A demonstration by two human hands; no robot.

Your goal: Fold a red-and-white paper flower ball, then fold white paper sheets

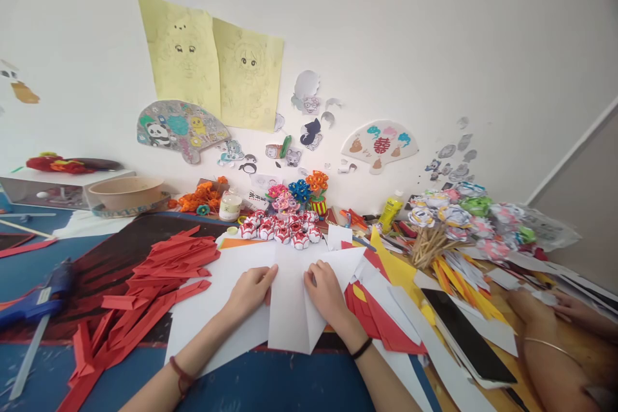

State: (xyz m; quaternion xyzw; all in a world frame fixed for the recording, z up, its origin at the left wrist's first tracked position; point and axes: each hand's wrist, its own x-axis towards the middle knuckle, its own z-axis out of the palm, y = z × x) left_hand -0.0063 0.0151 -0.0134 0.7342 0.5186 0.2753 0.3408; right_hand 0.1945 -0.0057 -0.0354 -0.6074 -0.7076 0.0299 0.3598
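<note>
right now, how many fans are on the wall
2: the panda fan below the yellow sheets, and the white fan farther right. None looks hidden.

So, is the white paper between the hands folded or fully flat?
Partly folded: a straight crease runs down the white paper, near the right hand.

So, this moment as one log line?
left hand: at creased white paper, left edge | right hand: at its right side | nearby: red strips, red-and-white flowers
</note>
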